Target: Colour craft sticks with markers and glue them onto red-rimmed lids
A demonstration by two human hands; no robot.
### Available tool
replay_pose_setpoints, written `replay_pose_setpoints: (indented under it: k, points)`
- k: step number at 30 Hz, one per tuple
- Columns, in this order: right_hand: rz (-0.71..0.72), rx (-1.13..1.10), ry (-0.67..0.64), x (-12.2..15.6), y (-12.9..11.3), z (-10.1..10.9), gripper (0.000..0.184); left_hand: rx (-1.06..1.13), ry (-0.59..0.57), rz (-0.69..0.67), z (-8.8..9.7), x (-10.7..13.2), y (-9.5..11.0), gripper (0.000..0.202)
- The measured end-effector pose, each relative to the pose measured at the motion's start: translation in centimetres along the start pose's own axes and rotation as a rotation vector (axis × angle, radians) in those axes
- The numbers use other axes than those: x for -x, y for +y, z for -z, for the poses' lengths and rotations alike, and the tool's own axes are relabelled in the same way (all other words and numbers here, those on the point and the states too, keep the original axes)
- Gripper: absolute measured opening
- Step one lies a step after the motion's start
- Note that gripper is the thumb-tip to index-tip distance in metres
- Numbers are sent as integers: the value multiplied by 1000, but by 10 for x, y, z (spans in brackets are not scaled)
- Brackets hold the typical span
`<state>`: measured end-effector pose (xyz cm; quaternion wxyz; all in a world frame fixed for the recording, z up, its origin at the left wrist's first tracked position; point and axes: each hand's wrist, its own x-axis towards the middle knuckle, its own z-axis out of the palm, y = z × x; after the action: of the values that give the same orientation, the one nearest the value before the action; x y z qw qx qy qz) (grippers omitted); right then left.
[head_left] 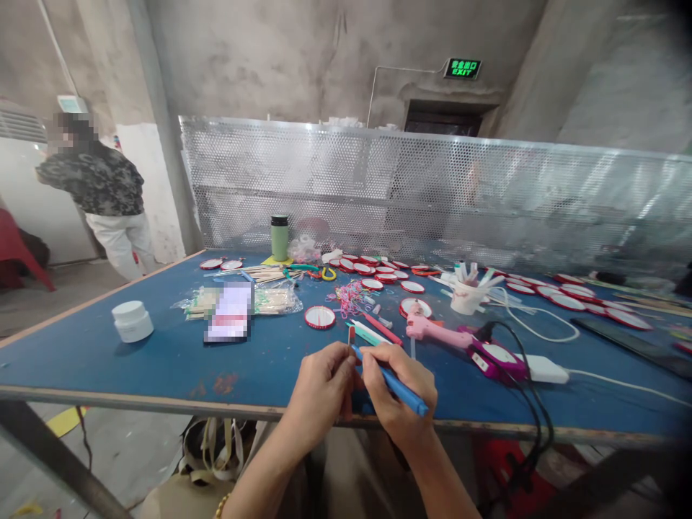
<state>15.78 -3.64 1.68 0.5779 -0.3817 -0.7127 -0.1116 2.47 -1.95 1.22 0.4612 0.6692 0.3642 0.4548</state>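
Just beyond the table's front edge, my left hand (321, 386) pinches a thin, small stick with a red tip (351, 335). My right hand (397, 371) grips a blue pen (405, 393) like a writing tool, its point close to the stick; I cannot tell whether they touch. Beyond my hands lie a white-and-green pen (370, 333) and a red pen (385, 330). A round white piece with a red rim (319, 317) lies to their left. Behind the pens is a pile of colourful small bands or strings (349, 297).
A pink-handled tool (440, 333), a purple power strip (500, 360) and cables lie right. Several red-rimmed discs (567, 300), a cup of pens (466, 299), a phone (230, 313), a white jar (132, 321) and a green bottle (280, 239) stand around. A person (102, 180) stands far left.
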Motion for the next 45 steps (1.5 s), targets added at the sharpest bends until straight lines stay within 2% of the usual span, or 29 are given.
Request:
replay_pose_setpoints:
  k: [17, 31, 45]
  points:
    - [-13, -11, -10, -1, -1, 0, 10, 17, 1, 4, 0, -1, 1, 29]
    - [-40, 8, 18, -1, -1, -1, 12, 45, -3, 8, 0, -1, 1, 22]
    - [-19, 3, 2, -2, 0, -1, 12, 32, -3, 8, 0, -2, -1, 27]
